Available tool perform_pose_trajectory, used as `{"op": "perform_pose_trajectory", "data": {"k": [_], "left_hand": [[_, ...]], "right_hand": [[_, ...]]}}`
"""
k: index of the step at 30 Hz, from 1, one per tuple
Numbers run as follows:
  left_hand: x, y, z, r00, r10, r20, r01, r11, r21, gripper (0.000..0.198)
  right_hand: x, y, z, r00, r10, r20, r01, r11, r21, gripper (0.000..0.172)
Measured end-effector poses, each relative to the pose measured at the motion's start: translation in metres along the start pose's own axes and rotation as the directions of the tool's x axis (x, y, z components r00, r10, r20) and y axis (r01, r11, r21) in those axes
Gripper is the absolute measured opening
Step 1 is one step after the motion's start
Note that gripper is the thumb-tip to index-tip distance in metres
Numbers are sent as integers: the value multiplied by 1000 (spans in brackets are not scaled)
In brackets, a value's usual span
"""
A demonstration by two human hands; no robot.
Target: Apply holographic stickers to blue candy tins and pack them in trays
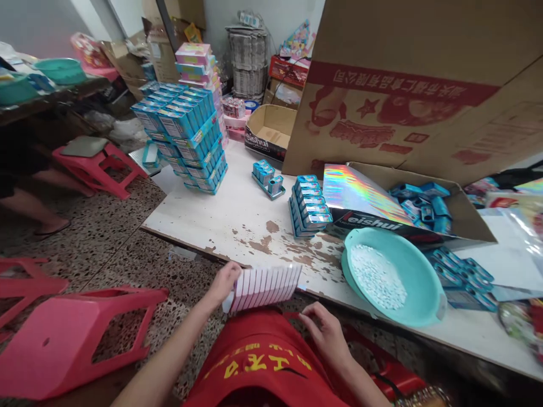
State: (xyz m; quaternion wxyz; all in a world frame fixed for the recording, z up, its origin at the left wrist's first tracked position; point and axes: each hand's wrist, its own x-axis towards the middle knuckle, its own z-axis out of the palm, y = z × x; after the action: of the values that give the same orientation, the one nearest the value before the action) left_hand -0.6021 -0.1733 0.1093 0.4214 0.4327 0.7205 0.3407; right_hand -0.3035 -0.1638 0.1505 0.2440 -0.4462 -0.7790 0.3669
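My left hand (pixel 227 282) grips the left end of a white ridged card (pixel 267 288), its fingers closed on the edge. The card has a row of narrow parallel strips and a purplish edge, and it is tilted over my lap at the table's front edge. My right hand (pixel 324 333) is off the card, to its lower right above the red apron (pixel 258 362), with fingers curved and apart and nothing visible in them. Ahead on the table stand a block of small blue boxes (pixel 309 203) and a small tray with a few blue boxes (pixel 267 175).
A turquoise basin (pixel 394 277) of small white pieces sits at the right, near a carton (pixel 462 215) of blue packs. Stacked blue boxes (pixel 186 135) rise at the table's left. A large cardboard flap (pixel 407 124) stands behind. Red stools (pixel 68 339) are on the floor at left.
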Motion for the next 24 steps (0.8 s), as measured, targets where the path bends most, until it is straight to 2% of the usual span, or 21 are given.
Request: {"op": "perform_pose_trajectory", "data": {"k": [2,4,7,9,10,12,13,15,16,17,18,19,20,22,23,24], "left_hand": [[-22,-1,14,967,51,249,-73,994,78,19],[-41,5,31,902,92,421,-180,968,174,19],[-57,23,50,811,164,561,-339,914,223,20],[-58,36,55,787,207,581,-375,909,183,23],[-57,41,55,788,210,578,-351,926,142,23],[-55,43,51,780,171,602,-219,976,6,26],[-55,41,48,749,137,649,-125,990,-65,38],[-58,28,46,623,74,779,43,991,-128,69],[-61,19,48,556,54,829,81,990,-119,77],[-64,8,52,519,39,854,79,992,-94,72],[-67,-4,58,520,24,854,48,997,-57,58],[-69,-17,65,559,3,829,7,1000,-8,41],[-69,-29,74,633,-44,773,-14,998,69,31],[-65,-54,89,786,-197,585,38,961,273,32],[-60,-65,94,831,-280,481,101,926,363,29],[-54,-75,98,850,-349,395,167,889,426,24]], "right_hand": [[-13,5,1,999,7,42,-6,999,-43,13],[-20,3,5,987,-25,158,39,995,-87,9],[-19,-6,13,917,-23,397,71,992,-107,5],[-16,-13,17,868,15,497,26,997,-74,7],[-16,-15,17,857,38,514,-19,999,-43,8],[-19,-16,15,862,93,498,-134,990,46,7],[-22,-15,12,871,124,475,-191,977,96,8],[-29,-12,4,888,177,425,-278,941,190,12],[-33,-9,0,893,198,405,-309,923,229,15],[-36,-6,-6,894,219,390,-335,906,258,19],[-39,-2,-11,894,238,380,-357,891,281,23],[-41,1,-17,895,258,364,-375,878,299,25],[-42,5,-23,899,279,337,-386,868,311,27],[-42,14,-35,908,333,254,-405,854,327,29],[-41,19,-41,907,365,208,-417,844,337,29],[-41,24,-47,901,400,169,-434,831,348,29]]}}
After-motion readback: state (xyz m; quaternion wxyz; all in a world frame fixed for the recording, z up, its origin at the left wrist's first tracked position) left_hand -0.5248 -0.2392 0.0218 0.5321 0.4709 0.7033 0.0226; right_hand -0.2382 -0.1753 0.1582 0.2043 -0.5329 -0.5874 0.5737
